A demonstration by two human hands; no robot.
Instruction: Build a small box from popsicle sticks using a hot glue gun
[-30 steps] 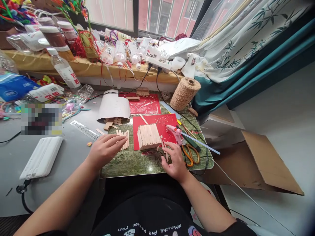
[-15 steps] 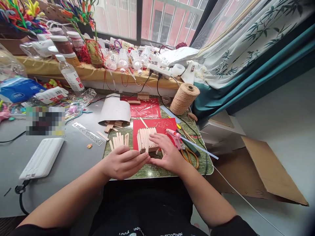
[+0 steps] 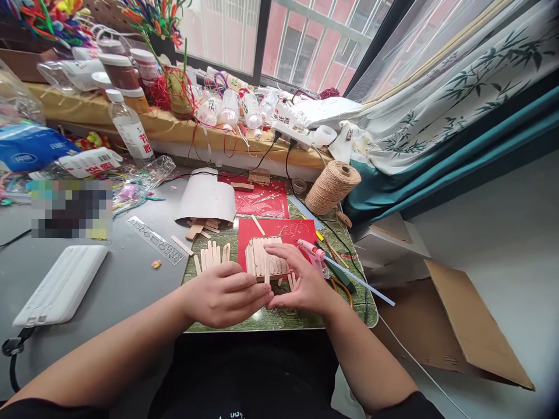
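Observation:
A wooden craft stick stands nearly upright in front of a small box-like structure of craft sticks. My left hand is closed, pinching the stick's lower end. Around its other side curves my right hand, index fingertip at the stick's top and thumb near its bottom, the stick spanning between them. The structure rests on a red sheet, its near face partly hidden by my fingers. Loose craft sticks lie beyond my left hand. A pink glue gun with a long glue stick lies beside my right hand.
Orange-handled scissors are partly covered by my right wrist. Farther back stand a twine spool and a curled white sheet. A white power bank and a stencil ruler lie left. Bottles crowd the windowsill side.
The view has shifted slightly. My right index finger and thumb are spread wider apart, and the stick stands a little clearer of the structure's front. My left hand keeps its pinch.

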